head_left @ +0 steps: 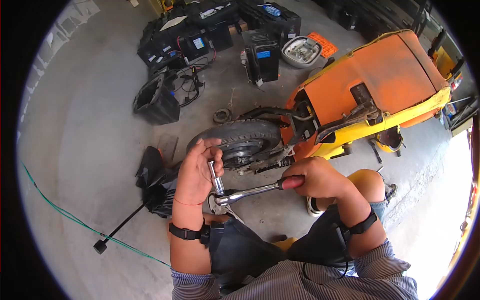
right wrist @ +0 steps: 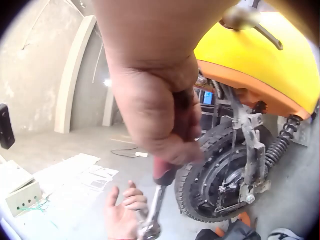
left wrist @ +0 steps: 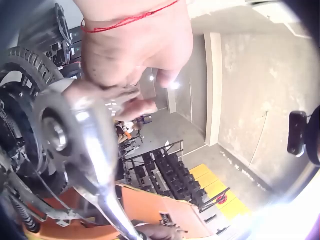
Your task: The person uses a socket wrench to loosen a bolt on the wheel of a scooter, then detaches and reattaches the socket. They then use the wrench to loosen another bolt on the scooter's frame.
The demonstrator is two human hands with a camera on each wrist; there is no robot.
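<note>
My right hand (head_left: 317, 177) grips the red handle (head_left: 291, 182) of a ratchet wrench (head_left: 250, 192), its chrome shank reaching leftward. A long chrome socket (head_left: 215, 177) stands out from the ratchet head, along the palm of my left hand (head_left: 194, 172). The left fingers curl round the socket near its free end, while the thumb stays apart. In the left wrist view the ratchet head (left wrist: 75, 135) is close to the camera and hides part of the fingers. Just beyond both hands is a black wheel (head_left: 240, 137) of an orange and yellow vehicle lying on its side (head_left: 370, 75).
Black battery cases (head_left: 215, 30) stand at the back, near a white basin (head_left: 301, 51) of small parts. A black bin (head_left: 157, 100) and a black plastic bag (head_left: 152, 175) lie left of the wheel. A green cord (head_left: 70, 215) crosses the floor. A yellow helmet (head_left: 389, 140) lies by the vehicle.
</note>
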